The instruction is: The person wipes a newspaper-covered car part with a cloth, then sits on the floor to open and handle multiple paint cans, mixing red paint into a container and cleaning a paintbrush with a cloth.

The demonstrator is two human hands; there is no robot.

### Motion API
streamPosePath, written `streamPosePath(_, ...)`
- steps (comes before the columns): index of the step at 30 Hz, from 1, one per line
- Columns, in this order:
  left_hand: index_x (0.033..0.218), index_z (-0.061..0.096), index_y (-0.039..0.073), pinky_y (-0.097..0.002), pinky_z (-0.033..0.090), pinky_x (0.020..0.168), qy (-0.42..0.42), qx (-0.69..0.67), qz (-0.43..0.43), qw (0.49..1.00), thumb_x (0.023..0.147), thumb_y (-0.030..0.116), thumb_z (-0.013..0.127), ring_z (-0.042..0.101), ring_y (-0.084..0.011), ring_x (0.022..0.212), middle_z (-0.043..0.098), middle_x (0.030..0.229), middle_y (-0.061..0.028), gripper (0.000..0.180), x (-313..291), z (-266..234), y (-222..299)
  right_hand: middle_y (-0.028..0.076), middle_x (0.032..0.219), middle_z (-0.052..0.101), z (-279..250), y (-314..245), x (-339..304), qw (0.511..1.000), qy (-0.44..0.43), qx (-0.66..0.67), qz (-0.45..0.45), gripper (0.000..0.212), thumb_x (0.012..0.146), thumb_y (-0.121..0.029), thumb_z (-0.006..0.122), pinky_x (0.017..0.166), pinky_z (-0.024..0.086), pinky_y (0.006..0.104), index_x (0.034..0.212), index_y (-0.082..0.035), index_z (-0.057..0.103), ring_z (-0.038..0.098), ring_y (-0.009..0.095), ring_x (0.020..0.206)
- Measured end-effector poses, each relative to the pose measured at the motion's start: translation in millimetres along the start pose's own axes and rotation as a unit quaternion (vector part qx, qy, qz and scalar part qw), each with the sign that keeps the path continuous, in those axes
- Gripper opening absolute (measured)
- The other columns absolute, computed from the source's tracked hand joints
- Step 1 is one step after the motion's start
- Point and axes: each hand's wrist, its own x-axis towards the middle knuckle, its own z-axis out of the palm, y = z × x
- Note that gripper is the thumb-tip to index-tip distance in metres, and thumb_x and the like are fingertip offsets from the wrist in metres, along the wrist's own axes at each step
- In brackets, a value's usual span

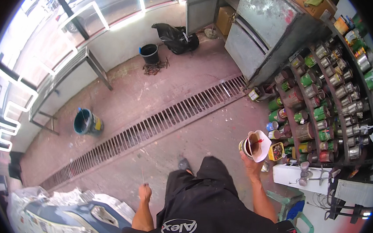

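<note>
Head view: my right hand (249, 160) grips a paint tin (245, 147) topped with a white paper funnel (260, 145), held over the floor (175, 139); tilting risks spillage. My left hand (145, 192) is closed on a thin stick (143, 178), apparently.

my left hand (145, 192) hangs low on the left, fingers closed around something thin. my right hand (248, 159) is raised on the right, fingers curled, forearm bare.
</note>
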Motion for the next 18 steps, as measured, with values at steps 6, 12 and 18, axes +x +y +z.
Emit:
streamPosePath(6,0.118,0.077,-0.004,-0.0429,0.055,0.077,0.184,-0.142,0.176,0.956,0.111,0.032,0.063,0.073,-0.0311,0.084,0.077,0.091,-0.0187,0.039,168.8,-116.8,354.7,0.009,0.136,0.070,106.9,19.8,177.4,0.996,0.007,0.054,0.077,0.073,0.087,-0.011,0.093,0.110,0.054,0.0378,0.150,0.000,0.059,0.069,0.020,0.123)
streamPosePath(12,0.115,0.077,-0.003,-0.0289,0.044,0.059,0.152,-0.324,0.149,0.922,0.109,0.038,0.074,0.057,-0.0079,0.064,0.064,0.072,0.0014,0.041,259.4,-109.1,601.8,0.008,0.139,0.070,216.6,55.4,387.0,0.994,0.003,0.082,0.074,0.080,0.085,-0.011,0.096,0.112,0.053,0.0372,0.154,0.000,0.057,0.069,0.020,0.125)
streamPosePath(18,0.115,0.078,-0.002,-0.0282,0.042,0.056,0.130,-0.403,0.024,0.906,0.108,0.042,0.076,0.055,-0.0082,0.061,0.064,0.069,-0.0001,0.045,324.7,-90.2,735.1,0.009,0.129,0.072,303.9,40.7,617.3,0.998,-0.036,0.007,0.059,0.065,0.087,-0.015,0.093,0.105,0.055,0.0351,0.143,0.001,0.063,0.070,0.020,0.117)
